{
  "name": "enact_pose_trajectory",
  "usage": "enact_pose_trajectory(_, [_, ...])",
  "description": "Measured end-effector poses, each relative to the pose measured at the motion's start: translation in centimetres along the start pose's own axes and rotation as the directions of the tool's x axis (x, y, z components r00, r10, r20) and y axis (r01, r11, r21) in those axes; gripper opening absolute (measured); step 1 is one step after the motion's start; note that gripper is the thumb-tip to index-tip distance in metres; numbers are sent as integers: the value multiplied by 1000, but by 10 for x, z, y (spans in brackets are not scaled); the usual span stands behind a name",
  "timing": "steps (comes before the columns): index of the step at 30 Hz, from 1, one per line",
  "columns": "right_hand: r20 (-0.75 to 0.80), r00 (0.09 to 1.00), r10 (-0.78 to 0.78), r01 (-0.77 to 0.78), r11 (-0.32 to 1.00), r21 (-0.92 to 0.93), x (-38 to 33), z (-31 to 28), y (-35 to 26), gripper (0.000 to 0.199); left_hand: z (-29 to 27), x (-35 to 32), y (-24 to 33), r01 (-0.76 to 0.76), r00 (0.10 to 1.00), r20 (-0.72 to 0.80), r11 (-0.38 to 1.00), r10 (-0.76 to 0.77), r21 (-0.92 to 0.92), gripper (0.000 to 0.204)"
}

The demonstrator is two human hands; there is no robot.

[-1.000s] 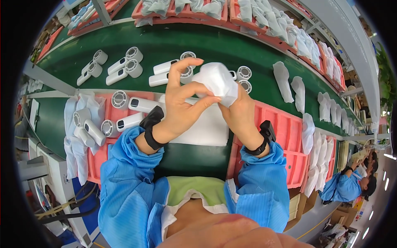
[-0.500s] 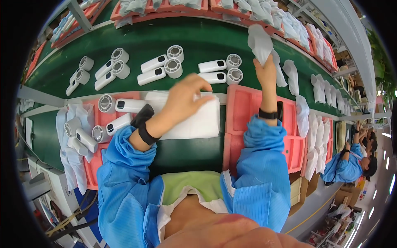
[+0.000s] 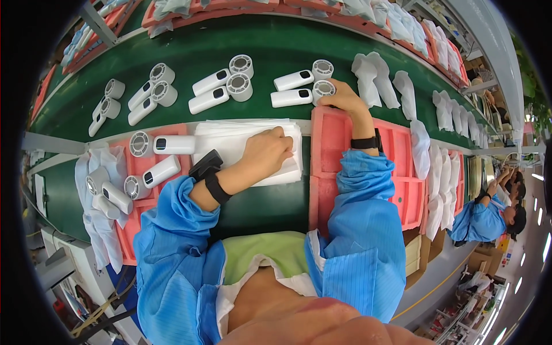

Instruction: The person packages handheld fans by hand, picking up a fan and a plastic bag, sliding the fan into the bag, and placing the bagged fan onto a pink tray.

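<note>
The right hand (image 3: 339,96) closes on a white handheld fan (image 3: 303,95) on the far belt (image 3: 276,46) while the left hand (image 3: 265,153) pinches the bag stack (image 3: 230,141); bagging likely follows.

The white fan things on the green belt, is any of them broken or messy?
Nothing stands out. The white handheld fans lie in pairs on the green belt, none visibly broken. The right hand touches one fan; the left hand rests on a tidy stack of white bags.

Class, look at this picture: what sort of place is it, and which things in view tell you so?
Most likely a factory packing line. A green conveyor belt carries rows of identical white handheld devices, pink foam trays line the bench, and another worker in a blue coat stands further down.
</note>
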State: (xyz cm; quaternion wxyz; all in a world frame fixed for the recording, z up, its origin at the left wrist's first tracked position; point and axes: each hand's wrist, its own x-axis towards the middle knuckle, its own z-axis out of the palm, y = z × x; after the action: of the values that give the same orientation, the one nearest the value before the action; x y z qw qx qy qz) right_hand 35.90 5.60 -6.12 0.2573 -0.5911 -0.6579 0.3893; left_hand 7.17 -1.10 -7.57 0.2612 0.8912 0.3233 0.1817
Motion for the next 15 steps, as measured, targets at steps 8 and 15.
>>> enact_pose_trajectory(8, [-419, 904, -77, 136, 984, 111, -67, -20, -103, 43, -62, 6, -28, 74, 995, -21, 895, -93, -440, 13])
enact_pose_trajectory(15, [-315, 894, -319, 341, 940, 17, -78, 24, -148, 55, -98, -6, -5, 86, 974, -86, 694, -209, -715, 15])
